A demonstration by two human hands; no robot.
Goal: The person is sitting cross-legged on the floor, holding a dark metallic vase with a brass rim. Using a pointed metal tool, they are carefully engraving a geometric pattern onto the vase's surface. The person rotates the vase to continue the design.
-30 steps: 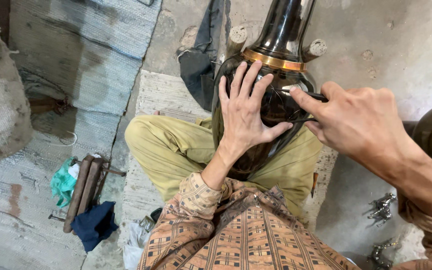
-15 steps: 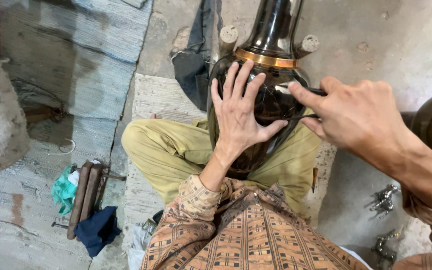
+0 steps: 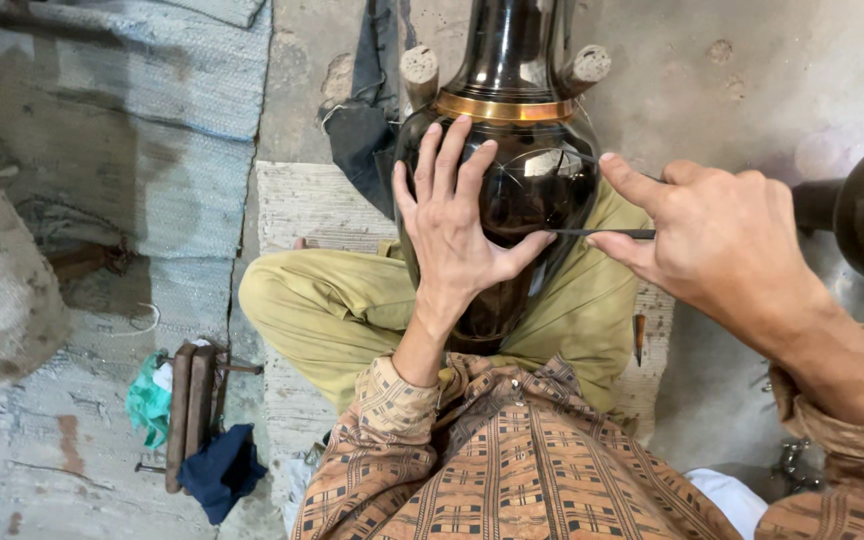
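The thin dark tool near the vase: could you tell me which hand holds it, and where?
The right hand pinches the thin tool at its rear end; the left hand lies flat on the dark vase.

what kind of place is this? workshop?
Likely a craft workshop on a floor. The left hand steadies a dark glossy vase while the right hand holds a thin tool to it; woven mats and metal tools lie around.
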